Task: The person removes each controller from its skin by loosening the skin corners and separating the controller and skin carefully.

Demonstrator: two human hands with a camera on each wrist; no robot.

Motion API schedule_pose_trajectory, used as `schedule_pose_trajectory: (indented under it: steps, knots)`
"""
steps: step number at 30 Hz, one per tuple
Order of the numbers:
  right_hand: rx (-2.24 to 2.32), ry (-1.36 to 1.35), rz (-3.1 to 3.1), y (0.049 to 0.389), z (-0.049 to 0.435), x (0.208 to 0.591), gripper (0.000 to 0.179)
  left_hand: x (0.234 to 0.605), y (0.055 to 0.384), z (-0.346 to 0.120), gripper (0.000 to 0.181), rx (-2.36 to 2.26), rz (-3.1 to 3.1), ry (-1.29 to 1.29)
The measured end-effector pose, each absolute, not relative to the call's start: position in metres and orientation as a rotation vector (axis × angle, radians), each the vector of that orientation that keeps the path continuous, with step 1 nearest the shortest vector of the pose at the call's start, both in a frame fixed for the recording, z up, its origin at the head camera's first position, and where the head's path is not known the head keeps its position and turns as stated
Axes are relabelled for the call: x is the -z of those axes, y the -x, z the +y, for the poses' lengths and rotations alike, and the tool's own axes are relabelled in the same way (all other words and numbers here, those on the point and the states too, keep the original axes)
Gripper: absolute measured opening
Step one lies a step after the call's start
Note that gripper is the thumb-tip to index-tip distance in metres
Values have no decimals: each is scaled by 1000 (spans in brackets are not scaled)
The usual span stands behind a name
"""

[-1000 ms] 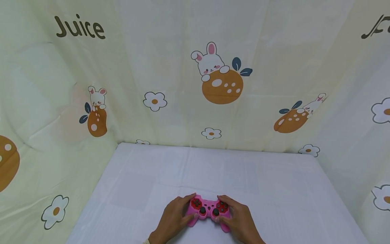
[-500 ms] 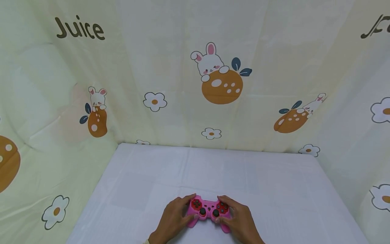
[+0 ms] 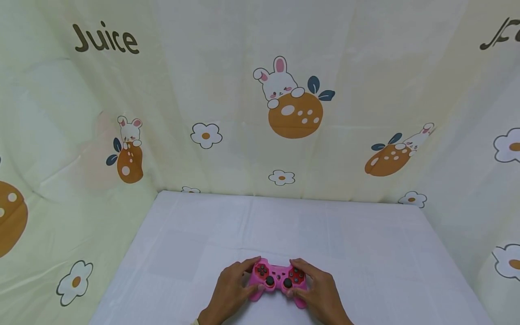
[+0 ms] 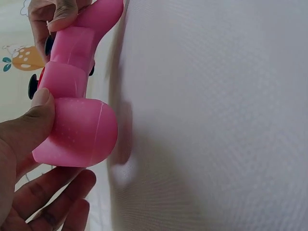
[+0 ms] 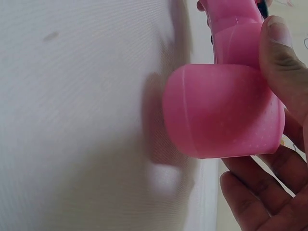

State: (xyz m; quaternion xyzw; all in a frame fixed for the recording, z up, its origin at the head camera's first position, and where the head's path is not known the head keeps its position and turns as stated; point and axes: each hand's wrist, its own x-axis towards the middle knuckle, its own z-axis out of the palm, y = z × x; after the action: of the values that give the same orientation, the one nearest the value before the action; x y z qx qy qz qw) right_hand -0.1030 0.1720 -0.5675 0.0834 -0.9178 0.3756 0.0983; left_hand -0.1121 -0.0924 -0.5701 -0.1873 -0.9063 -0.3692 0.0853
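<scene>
A pink game controller with red button areas and two black thumbsticks is held level, close over the white cloth, at the front middle of the head view. My left hand grips its left side, thumb on top beside the left stick and index finger at the far edge. The right side is gripped by my right hand in a mirrored way. In the left wrist view, the controller's rounded left handle hangs just off the cloth and casts a shadow. The right handle shows likewise in the right wrist view, the thumb pressing it from above.
A white cloth covers the table, with faint creases. Pale curtains printed with rabbits, oranges, flowers and lettering hang behind it and on both sides, meeting the table's back edge.
The controller and both hands stay almost in place, with only a tiny shift of the controller away from me. The printed curtain shifts slightly in the head view.
</scene>
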Motion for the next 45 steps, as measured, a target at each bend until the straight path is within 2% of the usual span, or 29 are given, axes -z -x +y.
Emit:
schedule_pose_trajectory:
  steps: [45]
  knots:
    - [-923,-471,-2474,107,167,579,85,576,114,-90,72,1251,-2520,482]
